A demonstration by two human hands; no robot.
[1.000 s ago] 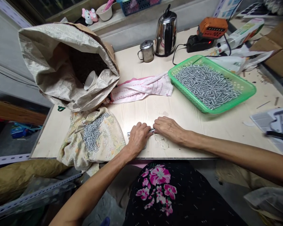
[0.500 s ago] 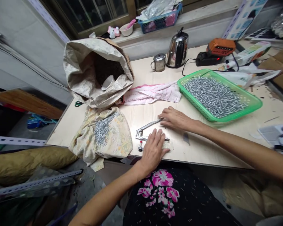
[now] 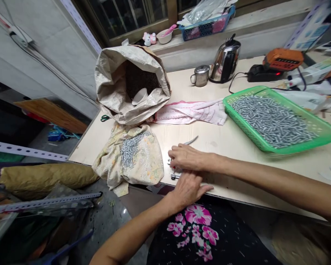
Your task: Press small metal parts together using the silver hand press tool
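Fingers of our right hand [image 3: 189,158] are lying curled over the left part of the tool [image 3: 173,177], and whether they are gripping it we are not managing to tell, since the knuckles are hiding the tips. Our left hand [image 3: 189,189] is resting just nearer to us, touching the right, its thumb sticking out free to the side; its fingertips are disappearing under the other hand, so we are leaving its hold unjudged too. Near the front edge of the table [image 3: 220,141] the tool is lying mostly covered, its handle [image 3: 192,140] showing beyond the right hand and its dark end showing on the left. For good handling, as we are judging it, the left palm should be steadying the body flat while the right fingers are working lightly, staying out of the handle's path, because a pinch is looking like the chief risk. Metal bits [image 3: 132,149] are lying heaped on the cloth [image 3: 151,167] just to the left, so we should be keeping our left sleeveless forearm off that fabric; the fuller basket [image 3: 246,127] is standing well clear on the right.
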